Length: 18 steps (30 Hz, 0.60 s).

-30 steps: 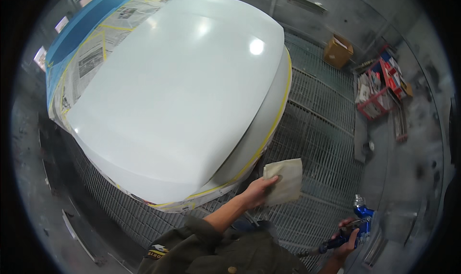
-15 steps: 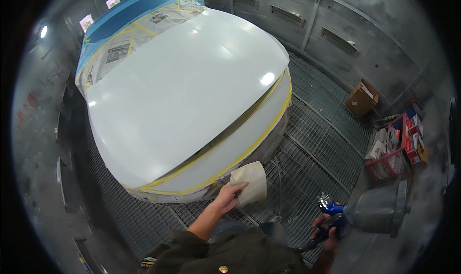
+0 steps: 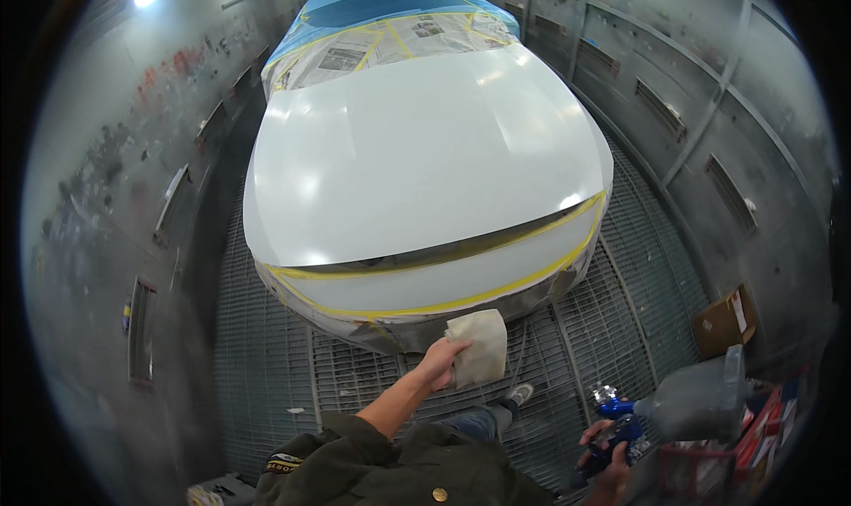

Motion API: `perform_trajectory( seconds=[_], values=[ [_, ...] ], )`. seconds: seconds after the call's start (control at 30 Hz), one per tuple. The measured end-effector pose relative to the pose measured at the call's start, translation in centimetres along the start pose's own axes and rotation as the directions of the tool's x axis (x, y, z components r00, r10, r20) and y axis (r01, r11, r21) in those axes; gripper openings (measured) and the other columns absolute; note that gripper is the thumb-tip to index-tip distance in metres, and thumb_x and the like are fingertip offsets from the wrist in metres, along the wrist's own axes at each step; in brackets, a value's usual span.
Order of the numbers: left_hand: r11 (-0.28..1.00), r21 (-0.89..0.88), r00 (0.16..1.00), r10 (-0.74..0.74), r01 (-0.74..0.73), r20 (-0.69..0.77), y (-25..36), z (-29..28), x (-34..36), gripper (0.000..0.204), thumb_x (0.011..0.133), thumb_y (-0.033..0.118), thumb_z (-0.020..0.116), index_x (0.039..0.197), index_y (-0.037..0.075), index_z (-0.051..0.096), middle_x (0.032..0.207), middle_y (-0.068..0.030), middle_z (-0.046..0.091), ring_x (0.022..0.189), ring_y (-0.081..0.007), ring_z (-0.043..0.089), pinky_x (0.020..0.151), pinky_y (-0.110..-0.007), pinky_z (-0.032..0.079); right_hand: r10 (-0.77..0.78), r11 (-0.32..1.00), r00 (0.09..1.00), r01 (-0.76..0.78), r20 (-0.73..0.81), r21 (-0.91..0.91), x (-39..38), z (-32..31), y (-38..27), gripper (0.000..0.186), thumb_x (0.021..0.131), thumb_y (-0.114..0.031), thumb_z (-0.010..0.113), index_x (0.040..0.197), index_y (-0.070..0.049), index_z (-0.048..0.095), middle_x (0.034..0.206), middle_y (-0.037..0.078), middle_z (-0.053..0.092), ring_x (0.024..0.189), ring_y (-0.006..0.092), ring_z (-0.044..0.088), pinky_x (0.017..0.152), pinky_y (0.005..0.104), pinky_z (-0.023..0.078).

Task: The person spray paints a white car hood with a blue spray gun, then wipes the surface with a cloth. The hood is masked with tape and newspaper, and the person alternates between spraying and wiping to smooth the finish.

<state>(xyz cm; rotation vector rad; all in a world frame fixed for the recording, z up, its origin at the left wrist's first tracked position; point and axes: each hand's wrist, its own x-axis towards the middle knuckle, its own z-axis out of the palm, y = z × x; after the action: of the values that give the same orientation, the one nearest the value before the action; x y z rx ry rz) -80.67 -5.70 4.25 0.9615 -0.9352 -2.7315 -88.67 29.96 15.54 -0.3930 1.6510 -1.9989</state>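
Note:
My left hand (image 3: 436, 365) is closed on the edge of a folded cream cloth (image 3: 484, 350), held up in front of the car's masked front end. At the lower right my right hand (image 3: 612, 479) grips a blue spray gun (image 3: 627, 431) by its handle. A large grey paint cup (image 3: 696, 400) is attached to the gun, whose silver nozzle points up and to the left. Ahead stands a car with a pale, glossy white hood (image 3: 425, 160), touched by neither hand. Yellow masking tape (image 3: 443, 312) runs along its front bumper.
Newspaper (image 3: 355, 55) and blue sheeting (image 3: 381, 7) cover the windshield area. Metal grating (image 3: 266, 355) forms the floor, with my shoe (image 3: 521, 393) on it. Vented grey walls flank the car. A cardboard box (image 3: 725, 322) and a red rack (image 3: 767, 439) stand at the right.
My view has swung left, so the car sits more central and the box and rack lie lower at the right. My shoe has come into view. Both hands keep their holds.

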Motion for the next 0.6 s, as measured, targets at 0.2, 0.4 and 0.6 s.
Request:
perform_trajectory(
  seconds=[0.2, 0.4, 0.6],
  values=[
    [0.994, -0.101, 0.999, 0.048, -0.049, -0.009, -6.4, 8.3, 9.7, 0.035, 0.098, 0.010, 0.052, 0.132, 0.002, 0.054, 0.127, -0.0110, 0.061, 0.112, -0.0261, 0.063, 0.098, -0.043, 0.052, 0.028, 0.998, 0.984, -0.018, 0.174, -0.056, 9.9, -11.5, -2.0, 0.072, 0.087, -0.065, 0.061, 0.121, -0.002, 0.050, 0.098, 0.015, 0.058, 0.083, 0.0238, 0.061, 0.047, 0.0315, 0.053],
    [0.988, -0.152, 0.998, 0.003, 0.008, 0.070, -8.2, 21.5, 20.2, 0.036, 0.099, 0.011, 0.051, 0.133, 0.001, 0.053, 0.127, -0.0099, 0.061, 0.115, -0.0241, 0.061, 0.100, -0.043, 0.050, 0.130, 0.990, 0.980, -0.120, 0.148, -0.072, 20.6, -25.7, -7.5, 0.075, 0.088, -0.064, 0.059, 0.130, -0.003, 0.050, 0.111, 0.011, 0.061, 0.074, 0.0142, 0.061, 0.058, 0.0260, 0.050],
    [0.986, -0.103, 0.991, 0.123, -0.128, -0.058, -6.3, 28.4, 26.6, 0.034, 0.100, 0.017, 0.052, 0.129, 0.001, 0.056, 0.122, -0.0108, 0.064, 0.108, -0.0225, 0.065, 0.090, -0.039, 0.055, 0.027, 0.999, 0.997, -0.029, 0.073, 0.023, 31.8, -33.2, -11.6, 0.075, 0.087, -0.064, 0.061, 0.125, 0.000, 0.047, 0.095, 0.016, 0.056, 0.082, 0.0261, 0.061, 0.043, 0.0333, 0.055]
  ],
)
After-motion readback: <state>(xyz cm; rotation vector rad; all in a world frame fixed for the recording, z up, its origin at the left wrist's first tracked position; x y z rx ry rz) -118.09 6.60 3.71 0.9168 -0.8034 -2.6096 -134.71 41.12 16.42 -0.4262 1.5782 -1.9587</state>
